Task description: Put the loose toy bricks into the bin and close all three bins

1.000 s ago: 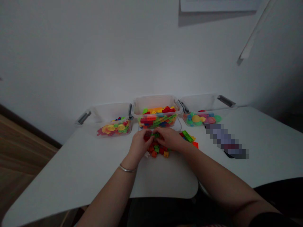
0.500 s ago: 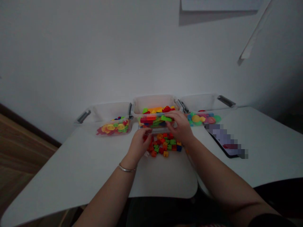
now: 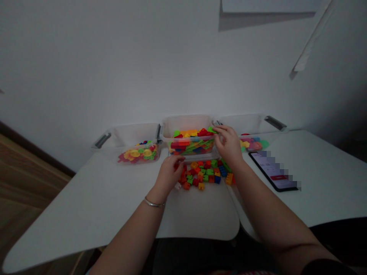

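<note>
A loose pile of small plastic building bricks in red, orange, green, blue and yellow lies on the white table. My left hand rests at the pile's left edge, fingers curled, with its fingertips by a red brick. Whether it holds that brick, I cannot tell. My right hand hangs at the rear right corner of a clear plastic bin full of bricks, its fingers apart and empty. A green brick lies on top of the bin's load, close to those fingers.
A clear bin with yellow, red and green pieces stands to the left, and another with round coloured pieces to the right. A smartphone with a lit, partly pixelated screen lies on the table at right.
My right hand has moved up and right, away from the middle bin's front, and the green brick it held now lies in the bin. My left hand has barely moved.
</note>
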The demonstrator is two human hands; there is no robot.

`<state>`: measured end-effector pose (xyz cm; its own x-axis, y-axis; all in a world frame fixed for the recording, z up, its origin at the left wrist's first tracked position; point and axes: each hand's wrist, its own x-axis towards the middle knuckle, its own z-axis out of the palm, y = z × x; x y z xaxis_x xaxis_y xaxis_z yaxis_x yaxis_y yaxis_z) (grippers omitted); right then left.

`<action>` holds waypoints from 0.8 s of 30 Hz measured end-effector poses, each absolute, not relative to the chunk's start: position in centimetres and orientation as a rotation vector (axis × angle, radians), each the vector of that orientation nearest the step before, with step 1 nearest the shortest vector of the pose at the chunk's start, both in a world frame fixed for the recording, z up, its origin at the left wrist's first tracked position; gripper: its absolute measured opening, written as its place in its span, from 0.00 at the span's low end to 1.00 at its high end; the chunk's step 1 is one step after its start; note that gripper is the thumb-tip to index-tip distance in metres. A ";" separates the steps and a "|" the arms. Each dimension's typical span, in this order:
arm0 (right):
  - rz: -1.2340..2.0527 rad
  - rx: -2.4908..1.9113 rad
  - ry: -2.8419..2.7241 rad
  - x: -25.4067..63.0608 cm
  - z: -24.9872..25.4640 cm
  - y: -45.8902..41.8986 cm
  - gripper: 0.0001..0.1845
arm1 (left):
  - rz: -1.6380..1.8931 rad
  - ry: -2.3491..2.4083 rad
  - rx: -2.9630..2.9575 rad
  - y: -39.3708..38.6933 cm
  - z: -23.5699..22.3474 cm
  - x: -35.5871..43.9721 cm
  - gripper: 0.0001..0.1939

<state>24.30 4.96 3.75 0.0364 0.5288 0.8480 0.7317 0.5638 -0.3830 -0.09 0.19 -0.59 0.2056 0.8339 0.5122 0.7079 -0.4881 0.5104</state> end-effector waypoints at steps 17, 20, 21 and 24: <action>-0.434 -1.369 -1.796 23.7 3.5 3.7 0.24 | 1.094 1.520 2.304 0.3 -0.7 0.0 0.10; -0.414 -1.280 -1.760 23.7 3.6 3.5 0.24 | 1.064 1.538 2.299 0.4 -0.8 0.0 0.10; -0.407 -1.239 -1.751 23.7 3.7 3.4 0.23 | 1.062 1.542 2.299 0.4 -0.8 0.0 0.10; -0.366 -1.105 -1.792 23.4 4.2 2.7 0.16 | 1.072 1.551 2.293 0.6 -1.0 -0.1 0.10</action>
